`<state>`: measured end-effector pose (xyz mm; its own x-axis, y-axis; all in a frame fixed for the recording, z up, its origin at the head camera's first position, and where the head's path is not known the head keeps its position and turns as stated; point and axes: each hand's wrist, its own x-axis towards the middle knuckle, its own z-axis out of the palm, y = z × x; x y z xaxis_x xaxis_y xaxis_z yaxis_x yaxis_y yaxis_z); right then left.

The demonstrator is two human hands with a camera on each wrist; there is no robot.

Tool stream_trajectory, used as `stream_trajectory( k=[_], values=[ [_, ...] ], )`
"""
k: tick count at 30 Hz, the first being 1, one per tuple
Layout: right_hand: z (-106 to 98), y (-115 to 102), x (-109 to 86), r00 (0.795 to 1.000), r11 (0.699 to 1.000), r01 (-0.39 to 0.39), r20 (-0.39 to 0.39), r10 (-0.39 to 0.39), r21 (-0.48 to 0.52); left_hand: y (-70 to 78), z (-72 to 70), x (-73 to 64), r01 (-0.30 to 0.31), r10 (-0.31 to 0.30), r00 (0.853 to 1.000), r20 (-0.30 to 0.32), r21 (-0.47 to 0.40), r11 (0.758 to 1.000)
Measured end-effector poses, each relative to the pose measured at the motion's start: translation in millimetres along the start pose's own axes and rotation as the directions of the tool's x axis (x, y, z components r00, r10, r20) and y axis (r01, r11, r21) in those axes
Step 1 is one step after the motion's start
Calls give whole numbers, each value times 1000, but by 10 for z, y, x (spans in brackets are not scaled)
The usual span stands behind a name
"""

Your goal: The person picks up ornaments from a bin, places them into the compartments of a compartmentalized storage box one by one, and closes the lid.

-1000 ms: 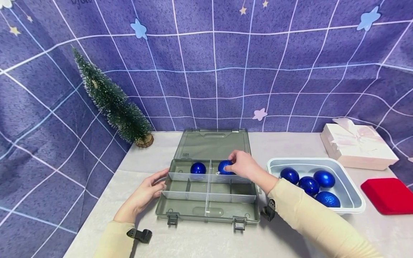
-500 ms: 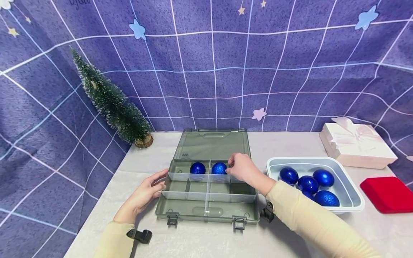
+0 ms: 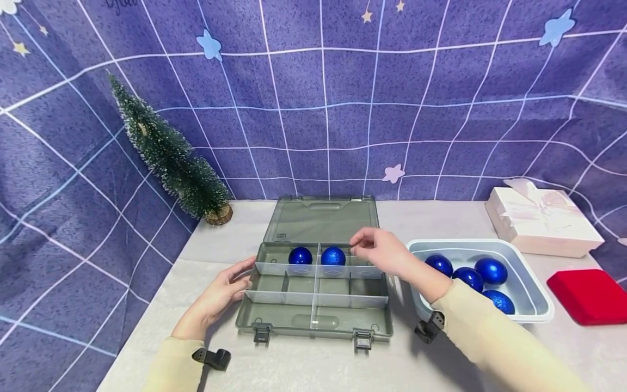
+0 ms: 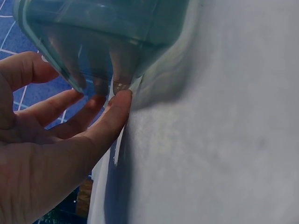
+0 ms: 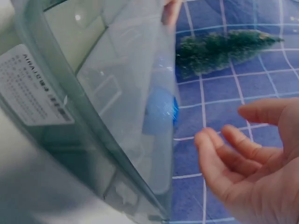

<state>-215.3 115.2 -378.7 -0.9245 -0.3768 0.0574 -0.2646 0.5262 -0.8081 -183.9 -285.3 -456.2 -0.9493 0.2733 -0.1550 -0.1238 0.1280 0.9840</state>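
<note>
A grey see-through compartment box [image 3: 274, 311] lies with its lid folded back. In its back row sit a shiny blue Christmas ball [image 3: 300, 256], left of the divider, and a glittery blue Christmas ball [image 3: 333, 256], right of it. My left hand [image 3: 221, 296] touches the box's left side, and in the left wrist view its fingertips are right at the box wall. Over the back right compartment, apart from the glittery ball, hovers my right hand [image 3: 384, 251]. Its fingers are loosely bent with nothing between them, as the right wrist view of that hand [image 5: 252, 163] also shows.
To the right, a white tub [image 3: 541, 310] holds several blue balls [image 3: 491, 270], partly behind my right sleeve. Beyond it stand a pale gift box [image 3: 543, 223] and a red case [image 3: 590, 296]. A small frosted Christmas tree [image 3: 171, 158] stands at the back left.
My right hand has let go of the glittery ball and drawn back to the right. That ball now sits by the divider. My left hand has stayed at the box.
</note>
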Motion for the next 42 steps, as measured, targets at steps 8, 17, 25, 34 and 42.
stream_trajectory(
  k=[8, 17, 25, 34, 42],
  values=[
    [-298, 8, -291, 997, 991, 74, -27, -71, 112, -17, -6, -2, -3, 3, 1000, 12, -14, 1000],
    [-615, 152, -591, 991, 966, 82, -118, -54, 247, -30, -10, 17, 16, -16, 1000, -2, 14, 1000],
    [-879, 444, -821, 984, 970, 52, -179, -9, 237, -42, -8, 17, 17, -17, 1000, 1, -10, 1000],
    [-979, 835, -918, 963, 998, -62, -264, 54, -22, -47, -22, -3, 14, -13, 1000, 3, -16, 1000],
    [-994, 1011, -937, 971, 989, -54, -238, 21, -136, -59, -25, 9, 21, -21, 1000, 1, -23, 1000]
  ],
)
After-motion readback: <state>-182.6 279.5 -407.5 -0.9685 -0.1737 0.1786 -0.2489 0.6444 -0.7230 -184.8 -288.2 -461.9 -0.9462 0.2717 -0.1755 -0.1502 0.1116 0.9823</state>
